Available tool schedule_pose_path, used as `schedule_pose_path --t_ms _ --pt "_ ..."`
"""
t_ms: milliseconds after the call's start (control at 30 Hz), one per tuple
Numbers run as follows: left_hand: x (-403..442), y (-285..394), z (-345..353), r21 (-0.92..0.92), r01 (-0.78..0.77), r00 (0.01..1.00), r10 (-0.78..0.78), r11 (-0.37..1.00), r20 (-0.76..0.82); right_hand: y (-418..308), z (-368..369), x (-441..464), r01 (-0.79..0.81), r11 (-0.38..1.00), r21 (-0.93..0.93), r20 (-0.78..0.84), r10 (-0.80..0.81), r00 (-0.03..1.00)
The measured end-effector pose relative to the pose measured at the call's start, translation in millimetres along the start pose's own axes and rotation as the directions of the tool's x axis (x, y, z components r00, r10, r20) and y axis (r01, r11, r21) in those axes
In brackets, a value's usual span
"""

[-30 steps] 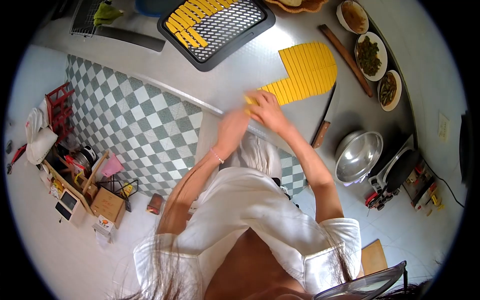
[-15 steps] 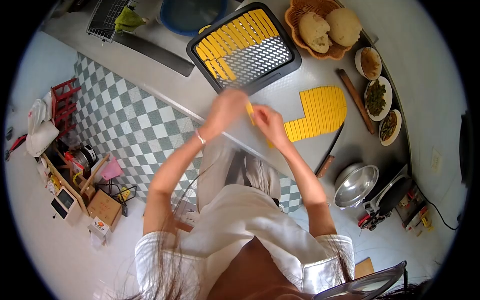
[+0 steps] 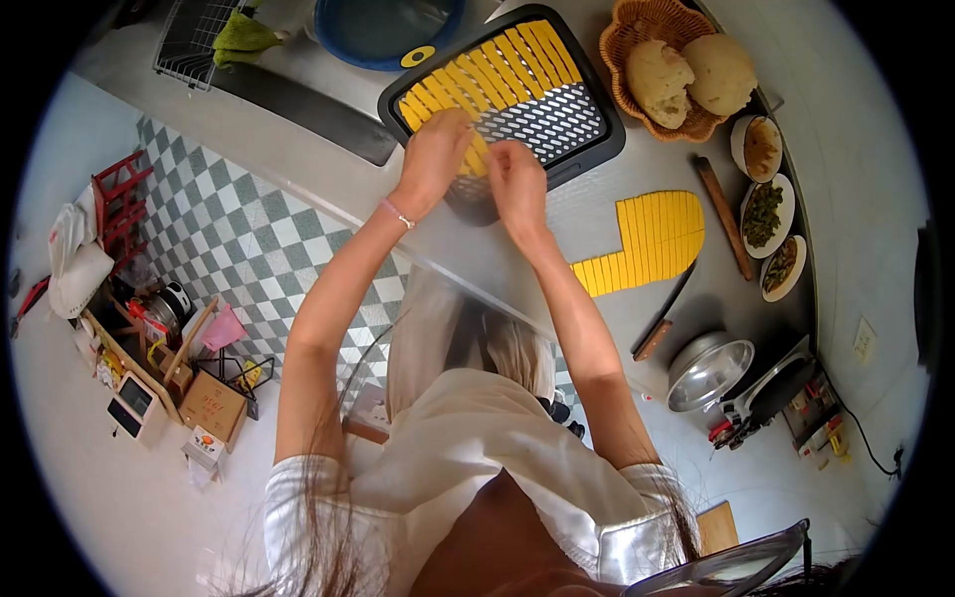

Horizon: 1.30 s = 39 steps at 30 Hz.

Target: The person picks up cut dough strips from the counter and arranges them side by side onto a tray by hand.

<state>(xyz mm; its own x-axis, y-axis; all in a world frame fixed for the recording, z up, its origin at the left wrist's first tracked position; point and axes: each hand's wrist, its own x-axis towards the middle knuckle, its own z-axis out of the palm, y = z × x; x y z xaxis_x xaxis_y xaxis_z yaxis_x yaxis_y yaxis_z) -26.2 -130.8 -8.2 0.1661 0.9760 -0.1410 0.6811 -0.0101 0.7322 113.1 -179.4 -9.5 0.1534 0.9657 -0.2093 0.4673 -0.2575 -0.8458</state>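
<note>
Over the near edge of a black tray [image 3: 580, 159] with a perforated base, my two hands work close together. My left hand [image 3: 438, 157] is on the left, its fingers pinched. My right hand [image 3: 518, 187] has its fingers curled and closed. Between them a yellow dough strip [image 3: 478, 156] runs from one set of fingertips to the other; its ends are hidden. Rows of similar strips [image 3: 502, 62] lie across the tray's far part. To the right on the counter rests a flat yellow dough sheet [image 3: 661, 237], cut into strips, with one corner gone.
A knife [image 3: 653, 338] and a rolling pin [image 3: 723, 217] flank the sheet. Behind are a bread basket [image 3: 622, 25], small dishes of food [image 3: 764, 214] and a blue basin [image 3: 383, 62]. A metal bowl [image 3: 711, 370] stands at the right.
Both hands have moved forward from the counter's front to over the tray's near edge, carrying the yellow strip. The view has shifted slightly.
</note>
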Motion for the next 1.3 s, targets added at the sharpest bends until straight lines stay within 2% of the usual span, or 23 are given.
schedule_pose_path --t_ms 200,300,467,700,800,900,967,1100,1167,1300 --pt "3.1 2.4 0.8 0.079 -0.089 0.996 0.091 0.993 -0.026 2.6 3.4 1.1 0.022 1.0 0.005 -0.015 -0.022 1.0" --pt "4.9 7.1 -1.7 0.022 0.007 1.0 -0.008 1.0 0.023 -3.3 2.4 1.5 0.018 0.999 0.036 -0.019 -0.018 1.0" --pt "3.9 8.4 -4.9 -0.007 -0.004 1.0 0.004 1.0 0.008 -9.5 0.6 0.6 0.006 0.998 0.07 -0.013 -0.005 1.0" --pt "4.0 3.8 -2.4 0.045 -0.006 1.0 0.005 0.999 0.021 -1.5 5.3 2.4 0.042 0.999 0.025 -0.025 -0.041 0.999" --pt "4.4 7.1 -4.0 0.069 -0.048 0.998 0.051 0.996 -0.043 -1.5 4.5 2.5 0.05 0.999 -0.006 -0.024 -0.05 0.998" --pt "5.9 4.2 -5.4 0.076 -0.027 0.999 0.029 0.997 -0.025 -2.3 4.3 1.6 0.051 0.997 -0.05 -0.021 -0.052 0.998" --pt "5.8 -0.1 -5.6 0.099 -0.066 0.996 0.072 0.993 -0.057 -7.6 0.6 0.3 0.05 0.994 -0.102 -0.018 -0.052 0.999" --pt "4.3 -2.6 -7.0 0.087 -0.058 0.994 0.065 0.995 -0.083 -12.2 -5.2 -4.5 -0.014 0.992 -0.126 0.009 0.015 1.0" --pt "2.1 -2.6 -7.5 0.083 -0.084 0.989 0.093 0.993 -0.11 -11.8 -9.8 -7.5 -0.056 0.994 -0.099 0.022 0.059 0.998" --pt "-13.6 -0.8 -6.7 0.12 -0.231 0.959 0.246 0.966 -0.138 6.9 -15.6 -17.9 0.015 0.996 -0.093 0.03 -0.013 0.999"
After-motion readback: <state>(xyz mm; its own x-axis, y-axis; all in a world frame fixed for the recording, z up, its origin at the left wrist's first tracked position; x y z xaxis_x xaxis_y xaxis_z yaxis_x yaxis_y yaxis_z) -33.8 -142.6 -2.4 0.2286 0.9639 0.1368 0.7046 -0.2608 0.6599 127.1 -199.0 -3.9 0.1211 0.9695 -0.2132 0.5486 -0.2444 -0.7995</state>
